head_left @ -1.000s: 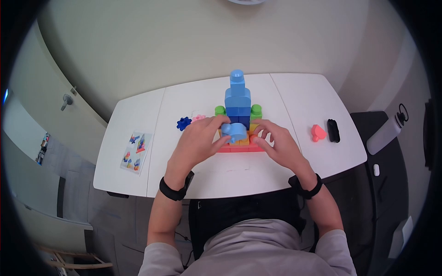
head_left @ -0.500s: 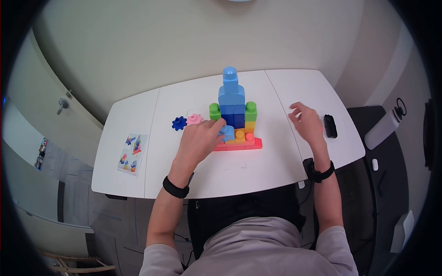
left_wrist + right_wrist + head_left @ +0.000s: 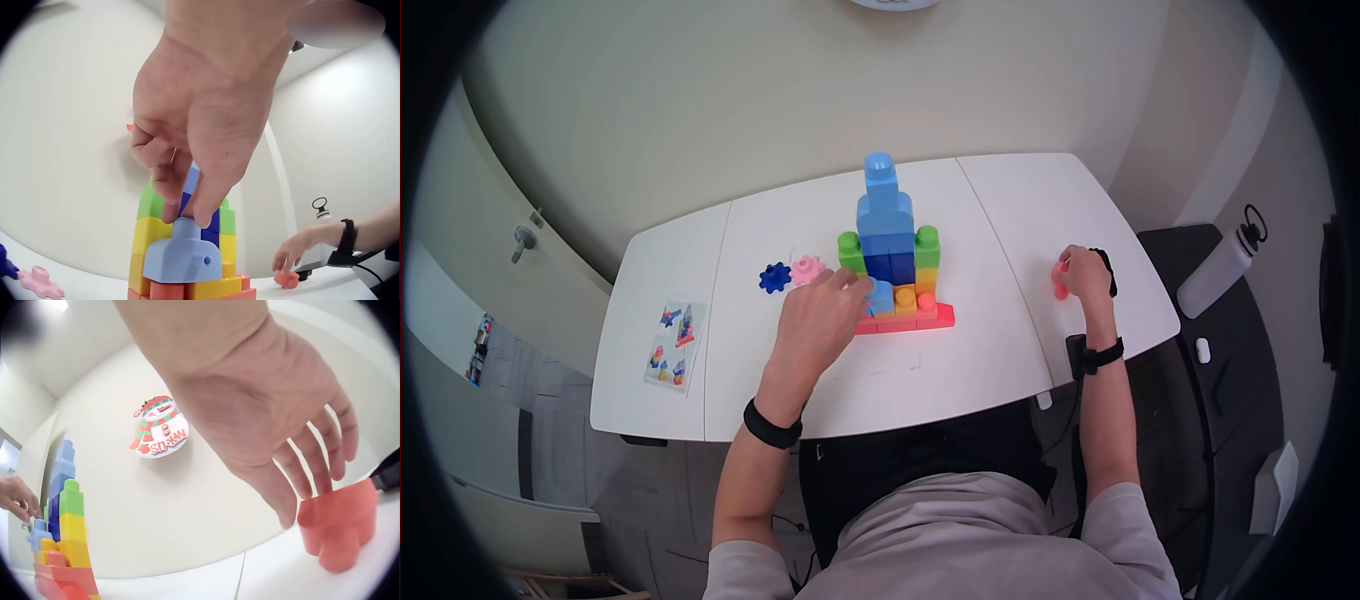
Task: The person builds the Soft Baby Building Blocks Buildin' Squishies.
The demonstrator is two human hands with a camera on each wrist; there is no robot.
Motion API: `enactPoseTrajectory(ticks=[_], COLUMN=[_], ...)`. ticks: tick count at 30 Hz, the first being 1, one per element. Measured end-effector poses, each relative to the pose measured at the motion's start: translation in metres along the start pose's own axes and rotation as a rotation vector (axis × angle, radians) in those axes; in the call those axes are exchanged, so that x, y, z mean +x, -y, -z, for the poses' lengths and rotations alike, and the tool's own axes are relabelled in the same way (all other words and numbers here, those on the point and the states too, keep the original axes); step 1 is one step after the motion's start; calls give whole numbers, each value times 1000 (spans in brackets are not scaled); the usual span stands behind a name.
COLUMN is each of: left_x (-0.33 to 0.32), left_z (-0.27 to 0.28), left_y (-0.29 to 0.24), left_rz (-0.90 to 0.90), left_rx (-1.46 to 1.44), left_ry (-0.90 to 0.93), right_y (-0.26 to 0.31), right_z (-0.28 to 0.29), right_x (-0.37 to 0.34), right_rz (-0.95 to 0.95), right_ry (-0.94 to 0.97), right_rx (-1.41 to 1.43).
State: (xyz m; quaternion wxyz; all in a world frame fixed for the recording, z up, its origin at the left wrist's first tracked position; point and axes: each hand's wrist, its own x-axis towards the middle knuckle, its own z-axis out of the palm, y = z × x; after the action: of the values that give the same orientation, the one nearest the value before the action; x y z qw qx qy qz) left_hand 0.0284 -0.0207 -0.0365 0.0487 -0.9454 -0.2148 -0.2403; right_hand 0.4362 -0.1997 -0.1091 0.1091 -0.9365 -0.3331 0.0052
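My left hand (image 3: 820,318) pinches the stud of a light blue toy block (image 3: 182,259) between thumb and fingertip. That block has a rounded side with a small hole and sits low at the front left of a stacked block tower (image 3: 888,243), over its red and orange bricks. On the right part of the table, my right hand (image 3: 1088,274) reaches down over a loose coral-red block (image 3: 340,519) with a round stud. Its thumb tip is right at the block's near side, and the fairly straight fingers extend behind the top edge.
Dark blue (image 3: 775,277) and pink gear pieces (image 3: 807,269) lie left of the tower. A picture sheet (image 3: 675,345) is farther left. Beyond the right hand lies a black case (image 3: 1106,270); a white bottle (image 3: 1218,270) stands on the dark side surface. A snowman decoration (image 3: 161,428) hangs on the wall.
The light blue block has come down from between both hands onto the tower's front left. My right hand has left the tower and moved right to the coral-red block.
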Motion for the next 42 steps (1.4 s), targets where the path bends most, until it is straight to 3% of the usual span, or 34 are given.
enactPoseTrajectory(ticks=[4,6,8,9,11,15,17,18,27,29,32,34,37,42], left_x=[2,2,4,5,5,4,4,3,4,6,6,7,6,6], left_z=[4,5,10,14,20,21,16,12,7,16,23,22,16,8], left_y=[1,-2,-9,-14,-25,-32,-29,-27,-25,-21,-19,-21,-24,-27], left_rz=[-9,-10,62,63,146,175,184,182,317,211,109,97,70,90], left_rx=[20,37,-216,-214,-470,-687,-1045,-1041,-1349,-1016,-798,-813,-781,-738], left_ry=[-71,-133,-113,-115,59,192,247,242,156,97,80,94,92,25], right_y=[17,41,74,88,109,132,141,145,154,153,156,160,163,164], right_z=[23,53,87,99,114,107,96,91,74,79,80,75,64,54], right_x=[-15,-36,-67,-81,-105,-132,-133,-133,-137,-137,-137,-138,-141,-140], right_rz=[129,408,497,499,703,922,972,1016,1027,1048,935,1033,1011,984], right_ry=[38,44,116,115,99,29,-3,-30,-202,-189,-213,-185,-59,-48], right_rx=[16,325,610,610,779,877,886,896,812,753,839,750,679,655])
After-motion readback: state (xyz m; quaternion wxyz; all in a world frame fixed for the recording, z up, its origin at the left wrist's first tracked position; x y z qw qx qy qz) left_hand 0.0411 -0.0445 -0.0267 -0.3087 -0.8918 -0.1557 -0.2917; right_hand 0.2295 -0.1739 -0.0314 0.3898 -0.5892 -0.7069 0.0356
